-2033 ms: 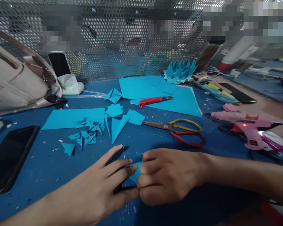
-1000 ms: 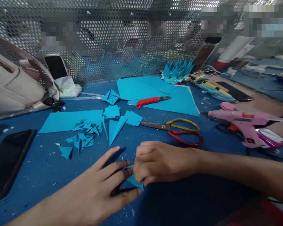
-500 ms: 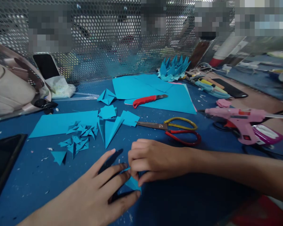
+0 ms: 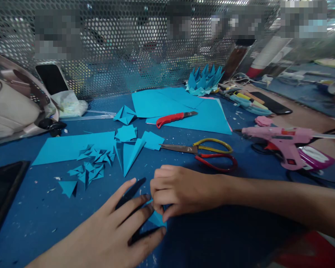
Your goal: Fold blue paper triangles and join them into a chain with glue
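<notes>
A small folded piece of blue paper (image 4: 158, 219) lies low over the table between my two hands, partly covered by fingers. My left hand (image 4: 114, 227) has its thumb tip at the lower corner of the piece and two fingertips at its upper left edge, while another finger stretches away. With fingers curled, my right hand (image 4: 175, 191) pinches the same paper from above; its fingertips are partly hidden. Beyond the hands lie a tall folded blue paper cone (image 4: 128, 154), several small folded blue triangles (image 4: 86, 175) and scissors (image 4: 195, 149) with yellow and red handles.
A red-handled knife (image 4: 173, 120) rests on blue paper sheets (image 4: 156, 102). A spiky blue paper model (image 4: 205, 81) stands behind. At right is a pink glue gun (image 4: 284, 139) with cables; at left, a dark tablet (image 4: 5, 193) and a pale bag (image 4: 11, 104). Perforated metal (image 4: 123, 48) borders the back.
Both hands keep nearly the same hold on the folded paper. The whole view has shifted slightly, with the objects a little further left.
</notes>
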`<act>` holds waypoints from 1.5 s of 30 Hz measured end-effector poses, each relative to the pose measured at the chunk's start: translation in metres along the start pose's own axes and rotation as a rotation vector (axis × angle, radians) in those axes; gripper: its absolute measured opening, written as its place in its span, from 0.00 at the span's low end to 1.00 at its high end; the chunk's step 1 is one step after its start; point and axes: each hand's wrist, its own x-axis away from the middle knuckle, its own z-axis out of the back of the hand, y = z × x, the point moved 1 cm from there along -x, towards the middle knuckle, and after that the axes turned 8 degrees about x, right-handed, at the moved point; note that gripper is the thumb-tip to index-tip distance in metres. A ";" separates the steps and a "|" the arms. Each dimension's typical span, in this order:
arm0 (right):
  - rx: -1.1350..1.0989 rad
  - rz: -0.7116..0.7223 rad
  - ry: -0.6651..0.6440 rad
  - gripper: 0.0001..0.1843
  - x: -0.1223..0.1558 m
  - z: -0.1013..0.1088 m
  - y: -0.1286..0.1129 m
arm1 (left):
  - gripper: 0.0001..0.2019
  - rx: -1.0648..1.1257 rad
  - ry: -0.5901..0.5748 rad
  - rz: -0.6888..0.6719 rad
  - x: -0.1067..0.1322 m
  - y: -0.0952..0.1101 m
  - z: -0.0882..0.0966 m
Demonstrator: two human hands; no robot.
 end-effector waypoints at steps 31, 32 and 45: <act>0.081 -0.020 0.035 0.16 0.001 0.000 0.001 | 0.15 0.002 0.020 0.059 0.001 0.000 -0.001; 0.067 -0.035 0.030 0.15 0.002 0.002 0.002 | 0.15 0.001 0.021 0.060 0.002 0.000 -0.001; -0.140 -0.160 -0.029 0.06 0.001 0.008 0.006 | 0.16 -0.019 0.029 0.041 0.003 0.001 -0.006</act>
